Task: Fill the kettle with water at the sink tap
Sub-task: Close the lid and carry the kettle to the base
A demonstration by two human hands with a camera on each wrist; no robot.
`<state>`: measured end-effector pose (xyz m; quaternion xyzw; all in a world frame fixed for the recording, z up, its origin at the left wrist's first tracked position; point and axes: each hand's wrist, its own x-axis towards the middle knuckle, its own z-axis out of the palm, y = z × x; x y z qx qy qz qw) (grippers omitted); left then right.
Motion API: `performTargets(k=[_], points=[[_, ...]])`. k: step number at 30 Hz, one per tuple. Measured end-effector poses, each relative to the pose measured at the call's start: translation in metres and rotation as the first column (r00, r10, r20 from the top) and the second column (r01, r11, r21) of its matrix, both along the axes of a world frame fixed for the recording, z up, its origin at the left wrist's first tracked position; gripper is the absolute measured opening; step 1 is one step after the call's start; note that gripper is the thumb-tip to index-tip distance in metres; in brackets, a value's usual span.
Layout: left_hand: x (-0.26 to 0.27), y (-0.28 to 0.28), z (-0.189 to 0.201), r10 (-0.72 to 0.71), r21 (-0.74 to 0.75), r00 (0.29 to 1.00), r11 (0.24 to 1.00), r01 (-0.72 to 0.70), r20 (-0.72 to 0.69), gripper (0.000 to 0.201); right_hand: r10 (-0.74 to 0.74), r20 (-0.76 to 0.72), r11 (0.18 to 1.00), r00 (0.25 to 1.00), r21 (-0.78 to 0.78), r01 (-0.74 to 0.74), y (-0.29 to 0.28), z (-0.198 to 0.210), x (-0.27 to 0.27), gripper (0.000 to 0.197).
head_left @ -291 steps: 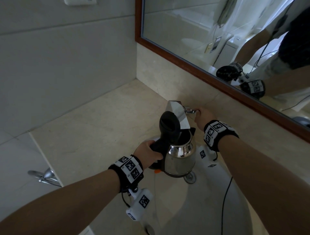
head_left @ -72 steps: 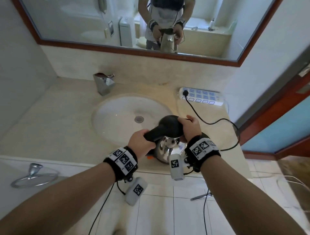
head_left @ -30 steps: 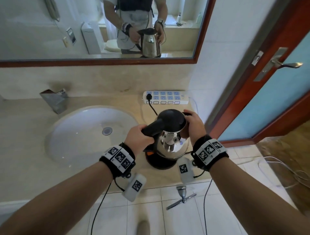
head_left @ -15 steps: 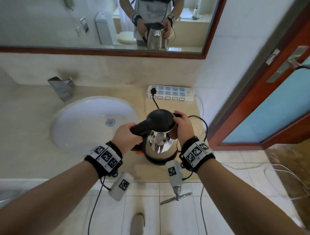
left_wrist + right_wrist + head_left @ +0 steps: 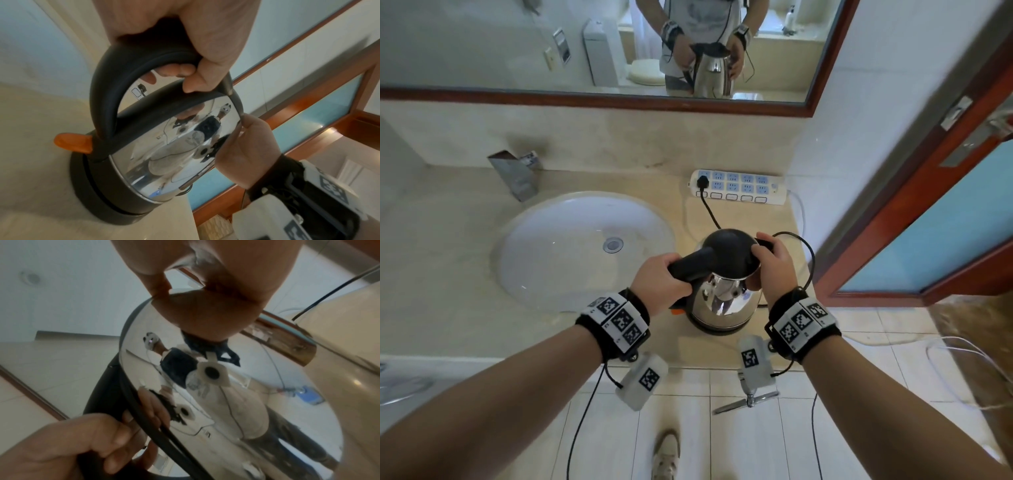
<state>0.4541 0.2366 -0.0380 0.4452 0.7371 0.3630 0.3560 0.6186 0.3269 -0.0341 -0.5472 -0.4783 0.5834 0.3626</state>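
Sitting on the counter (image 5: 458, 308) right of the sink (image 5: 571, 246), the kettle (image 5: 726, 301) is on its base (image 5: 98, 203), lid closed. Left hand (image 5: 659, 286) wraps the handle (image 5: 115, 91), right hand (image 5: 775, 267) cups the lid edge.

Your head camera looks steeply down and forward over both forearms at the counter (image 5: 448, 308), taking in the sink (image 5: 585, 246) and the mirror (image 5: 517, 51) above. Your left wrist camera sits close beside the kettle (image 5: 164, 154), facing its handle side and the door beyond. Your right wrist camera is nearer still, its frame filled by the same kettle (image 5: 236, 402), the one thing all three views share.
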Motion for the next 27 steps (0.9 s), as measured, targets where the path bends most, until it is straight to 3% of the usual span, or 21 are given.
performTargets(k=[11, 13, 15, 18, 21, 23, 27], points=[[-0.004, -0.003, 0.003, -0.077, 0.005, 0.997, 0.997, 0.077, -0.020, 0.022, -0.084, -0.022, 0.997, 0.996, -0.003, 0.083, -0.003, -0.003, -0.009, 0.031], [-0.011, -0.008, -0.001, -0.066, 0.039, 0.995, 0.997, 0.063, 0.080, 0.032, -0.093, -0.039, 0.995, 0.995, 0.027, 0.094, -0.005, -0.002, -0.010, 0.027], [-0.020, -0.021, -0.011, 0.053, 0.100, 0.962, 0.992, -0.082, 0.268, 0.041, -0.098, -0.038, 0.994, 0.994, 0.046, 0.099, -0.007, -0.006, -0.007, 0.023], [-0.016, -0.044, -0.046, 0.257, 0.006, 0.876, 0.959, -0.284, 0.408, 0.011, -0.201, 0.003, 0.979, 0.980, 0.029, 0.201, -0.021, -0.021, 0.000, 0.014], [0.009, -0.057, -0.090, 0.228, -0.093, 0.924, 0.973, -0.210, 0.308, 0.036, -0.250, 0.042, 0.968, 0.967, -0.018, 0.251, -0.049, -0.035, 0.005, 0.034], [0.019, -0.057, -0.109, 0.143, -0.086, 0.974, 0.988, -0.129, 0.178, 0.043, -0.245, 0.009, 0.968, 0.969, -0.047, 0.245, -0.068, -0.035, 0.001, 0.033], [0.019, -0.054, -0.111, 0.103, -0.075, 0.990, 0.993, -0.096, 0.094, 0.040, -0.317, -0.001, 0.943, 0.949, -0.110, 0.315, -0.081, -0.042, -0.013, 0.033]])
